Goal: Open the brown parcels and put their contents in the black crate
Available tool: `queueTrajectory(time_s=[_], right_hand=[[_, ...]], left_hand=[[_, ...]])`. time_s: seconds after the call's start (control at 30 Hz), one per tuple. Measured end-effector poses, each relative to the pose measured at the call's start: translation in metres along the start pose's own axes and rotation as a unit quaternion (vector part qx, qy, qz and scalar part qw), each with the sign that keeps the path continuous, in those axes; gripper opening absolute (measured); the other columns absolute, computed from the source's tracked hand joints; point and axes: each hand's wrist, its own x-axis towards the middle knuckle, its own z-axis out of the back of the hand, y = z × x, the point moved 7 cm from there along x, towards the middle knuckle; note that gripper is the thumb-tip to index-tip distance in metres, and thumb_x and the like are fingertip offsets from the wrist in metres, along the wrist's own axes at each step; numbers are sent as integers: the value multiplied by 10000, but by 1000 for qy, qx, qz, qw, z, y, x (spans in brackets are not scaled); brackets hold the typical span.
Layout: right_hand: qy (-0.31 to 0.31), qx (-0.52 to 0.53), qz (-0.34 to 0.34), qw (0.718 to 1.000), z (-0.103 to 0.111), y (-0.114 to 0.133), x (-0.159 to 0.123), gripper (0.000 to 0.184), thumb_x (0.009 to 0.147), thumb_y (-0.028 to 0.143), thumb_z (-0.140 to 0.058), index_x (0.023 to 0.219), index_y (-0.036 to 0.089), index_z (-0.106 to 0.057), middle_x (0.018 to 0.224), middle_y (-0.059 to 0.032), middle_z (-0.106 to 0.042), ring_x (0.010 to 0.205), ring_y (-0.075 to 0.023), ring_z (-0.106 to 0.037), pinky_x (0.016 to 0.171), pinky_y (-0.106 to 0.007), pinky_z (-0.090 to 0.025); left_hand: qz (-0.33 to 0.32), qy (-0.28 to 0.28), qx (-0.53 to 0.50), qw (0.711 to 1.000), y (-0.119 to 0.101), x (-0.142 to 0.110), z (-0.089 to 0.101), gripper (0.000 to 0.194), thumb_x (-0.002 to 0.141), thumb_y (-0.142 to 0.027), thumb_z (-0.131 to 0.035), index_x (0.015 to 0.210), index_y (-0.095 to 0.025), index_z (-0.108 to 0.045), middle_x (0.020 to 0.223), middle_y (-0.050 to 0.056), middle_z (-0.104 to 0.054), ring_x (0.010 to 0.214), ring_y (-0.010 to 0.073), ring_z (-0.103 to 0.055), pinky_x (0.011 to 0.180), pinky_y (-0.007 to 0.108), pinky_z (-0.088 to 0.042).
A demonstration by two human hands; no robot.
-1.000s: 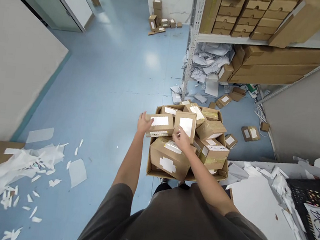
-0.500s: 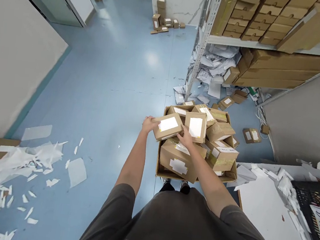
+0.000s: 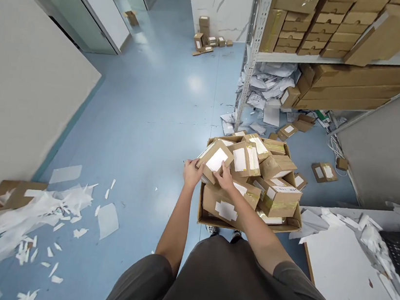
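Note:
A big open cardboard carton [image 3: 209, 216] stands on the blue floor in front of me, heaped with several small taped parcels with white labels. Both my hands hold one small labelled parcel [image 3: 215, 160] at the carton's near left corner, tilted up on edge. My left hand [image 3: 191, 173] grips its lower left side with fingers curled. My right hand [image 3: 224, 179] presses on its lower right edge, fingers closed against it. A larger parcel [image 3: 228, 203] lies just under my right forearm.
A metal shelf rack [image 3: 250, 63] with stacked flat cardboard boxes stands behind the carton, crumpled paper and loose parcels under it. Torn white paper scraps [image 3: 41, 208] litter the floor at left. A white table [image 3: 341, 277] with scraps and a black crate is at right.
The small parcel went from lying flat at the carton's left edge to tilted up on edge. My left hand slid down to its lower corner, and both hands drew closer together.

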Motion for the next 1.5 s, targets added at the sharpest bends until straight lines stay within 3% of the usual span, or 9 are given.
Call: queueTrajectory(time_s=[0.23,0.33,0.47,0.67,0.87,1.07,1.2,1.37,1.5], right_hand=[[1,-96,101,990,40,42,-15,1234,745,627,-878,1737,334,-205,1779,-139,-125,1629,-427,-188,1269,-581,-299],[7,-142,145,979,62,49,-25,1271,685,540,-958,1725,303,-267,1782,-172,-81,1622,-466,-174,1273,-596,-278],[-1,-173,162,971,83,40,-49,1107,721,374,-957,1673,243,-407,1772,-198,-129,1615,-461,-208,1274,-570,-298],[-25,-176,120,977,83,6,-104,920,850,284,-836,1665,295,-409,1730,-158,-286,1569,-369,-365,1240,-514,-386],[-97,-228,24,968,56,-17,-146,601,981,306,-670,1565,280,-531,1601,-176,-481,1413,-382,-529,1152,-551,-460],[-170,-232,-39,957,63,-13,-116,686,992,319,-651,1632,245,-415,1681,-180,-360,1430,-356,-524,1094,-465,-506],[-78,-244,-36,966,72,-10,-75,872,928,292,-769,1682,296,-330,1634,-175,-430,1386,-322,-566,1101,-413,-482],[-47,-269,-8,962,61,-2,-59,663,977,273,-737,1582,239,-468,1331,-130,-635,1101,-243,-689,950,-317,-506],[-75,-310,19,947,47,20,-70,486,1010,263,-696,1472,230,-549,1310,-128,-634,1087,-239,-676,924,-312,-498]], left_hand=[[-29,-8,-75,997,-24,-51,10,643,992,-491,-617,1573,-248,-488,1448,141,-564,1308,282,-614,1072,401,-556],[-59,50,-81,994,-41,-73,-5,906,901,-464,-758,1678,-310,-317,1478,130,-533,1266,277,-649,1016,380,-587],[-93,118,-27,988,-54,-103,-30,847,915,-399,-761,1666,-337,-374,1353,129,-583,1130,286,-711,971,396,-590],[-151,162,90,971,-43,-120,-46,762,975,-468,-678,1669,-391,-371,1340,146,-586,1151,347,-699,903,426,-589],[-194,202,34,959,-37,-102,-57,703,996,-368,-643,1651,-334,-390,1471,148,-550,1262,335,-653,1004,413,-556],[-151,182,78,968,-51,-99,-65,507,1008,-401,-646,1483,-278,-518,1425,150,-573,1162,311,-700,947,398,-548],[-140,180,73,971,-48,-93,-64,456,1037,-255,-563,1487,-248,-490,1423,159,-590,1122,280,-715,903,366,-544],[-115,171,42,978,-31,-79,-59,687,973,-170,-644,1609,-259,-400,1444,178,-592,1178,296,-705,959,370,-539],[-106,140,46,983,-27,-80,-43,597,969,-184,-668,1539,-232,-499,1395,173,-644,1160,311,-715,962,394,-553]])
